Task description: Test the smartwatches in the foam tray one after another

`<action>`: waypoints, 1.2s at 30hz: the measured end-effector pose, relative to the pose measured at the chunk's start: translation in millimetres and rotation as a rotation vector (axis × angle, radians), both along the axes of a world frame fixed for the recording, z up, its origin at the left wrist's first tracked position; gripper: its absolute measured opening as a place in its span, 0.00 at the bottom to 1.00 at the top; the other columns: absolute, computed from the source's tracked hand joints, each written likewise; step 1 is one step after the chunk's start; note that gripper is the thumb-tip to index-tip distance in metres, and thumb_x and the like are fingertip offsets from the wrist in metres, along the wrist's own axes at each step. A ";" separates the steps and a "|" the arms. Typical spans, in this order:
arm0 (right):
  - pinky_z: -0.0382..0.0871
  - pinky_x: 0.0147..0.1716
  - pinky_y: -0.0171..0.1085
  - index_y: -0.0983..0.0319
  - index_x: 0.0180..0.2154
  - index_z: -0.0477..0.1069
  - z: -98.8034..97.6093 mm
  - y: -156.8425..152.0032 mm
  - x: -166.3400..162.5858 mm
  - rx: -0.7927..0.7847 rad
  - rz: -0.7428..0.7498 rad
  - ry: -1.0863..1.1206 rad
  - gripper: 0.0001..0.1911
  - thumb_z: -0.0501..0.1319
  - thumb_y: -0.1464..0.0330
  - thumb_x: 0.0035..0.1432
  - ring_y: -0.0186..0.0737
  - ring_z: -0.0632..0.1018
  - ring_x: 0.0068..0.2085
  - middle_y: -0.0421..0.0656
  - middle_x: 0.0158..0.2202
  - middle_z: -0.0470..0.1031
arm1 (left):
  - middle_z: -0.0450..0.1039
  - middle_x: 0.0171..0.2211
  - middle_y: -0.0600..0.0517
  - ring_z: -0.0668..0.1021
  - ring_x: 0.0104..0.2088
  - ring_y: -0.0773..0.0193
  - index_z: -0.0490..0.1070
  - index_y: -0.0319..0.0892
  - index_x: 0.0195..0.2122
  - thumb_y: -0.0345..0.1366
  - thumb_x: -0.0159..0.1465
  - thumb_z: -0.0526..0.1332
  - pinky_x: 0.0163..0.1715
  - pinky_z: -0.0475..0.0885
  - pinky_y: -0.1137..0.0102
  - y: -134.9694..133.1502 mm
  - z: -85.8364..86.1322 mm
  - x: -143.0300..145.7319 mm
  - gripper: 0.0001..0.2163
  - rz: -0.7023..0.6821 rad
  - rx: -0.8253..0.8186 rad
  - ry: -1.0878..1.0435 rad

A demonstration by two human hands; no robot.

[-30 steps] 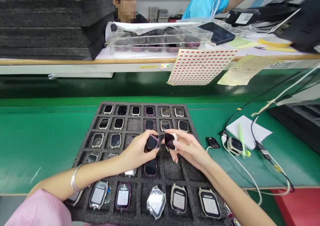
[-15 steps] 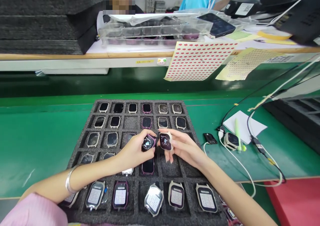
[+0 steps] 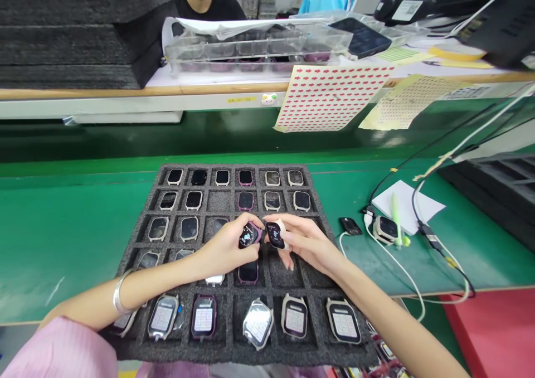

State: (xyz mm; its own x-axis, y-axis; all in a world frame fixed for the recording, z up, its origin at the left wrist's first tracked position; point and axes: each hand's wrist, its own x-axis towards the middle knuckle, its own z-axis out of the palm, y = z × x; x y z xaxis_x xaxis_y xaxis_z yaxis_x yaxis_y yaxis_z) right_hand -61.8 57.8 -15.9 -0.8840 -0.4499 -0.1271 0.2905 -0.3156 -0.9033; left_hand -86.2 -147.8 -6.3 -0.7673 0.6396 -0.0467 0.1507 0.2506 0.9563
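Observation:
My left hand grips a purple smartwatch case with a lit screen, thumb below and fingers over the top edge. Close beside it, my right hand holds a light-coloured smartwatch case, its screen also lit and tilted to the left. Both are held above a black foam tray with square pockets. Many pockets hold strapless watch cases. In the front row several show white labels or films, such as the purple watch and the light watch. My forearms cover part of the tray.
Right of the tray lie a small black charger, a watch, a green pen on white paper and loose cables. A shelf behind carries clear plastic trays and stacked black foam. A person in black sits opposite.
Both held watches have turned slightly, the right one angling more to the side. My hands stay nearly in place, and the view has shifted a little.

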 end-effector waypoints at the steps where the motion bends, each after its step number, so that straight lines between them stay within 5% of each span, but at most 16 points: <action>1: 0.71 0.17 0.31 0.62 0.50 0.71 0.0 -0.1 0.1 0.008 -0.008 0.002 0.20 0.65 0.66 0.56 0.31 0.75 0.20 0.43 0.33 0.76 | 0.71 0.38 0.51 0.73 0.36 0.64 0.62 0.42 0.43 0.26 0.56 0.56 0.38 0.67 0.70 -0.3 -0.1 -0.1 0.14 0.005 0.005 0.003; 36: 0.71 0.16 0.31 0.64 0.51 0.70 -1.7 1.7 0.3 0.072 0.009 0.034 0.21 0.64 0.66 0.56 0.32 0.75 0.19 0.41 0.28 0.74 | 0.70 0.36 0.52 0.71 0.35 0.64 0.62 0.42 0.43 0.29 0.56 0.57 0.37 0.65 0.71 -2.8 2.5 -1.7 0.12 -0.027 -0.029 0.092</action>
State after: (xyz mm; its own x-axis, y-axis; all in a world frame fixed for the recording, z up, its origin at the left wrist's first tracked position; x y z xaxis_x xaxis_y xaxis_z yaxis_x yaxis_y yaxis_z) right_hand -61.5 59.5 -17.6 -0.8845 -0.4481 -0.1299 0.2620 -0.2468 -0.9330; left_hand -87.9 -150.6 -3.8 -0.7518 0.6594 0.0044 0.2446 0.2727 0.9305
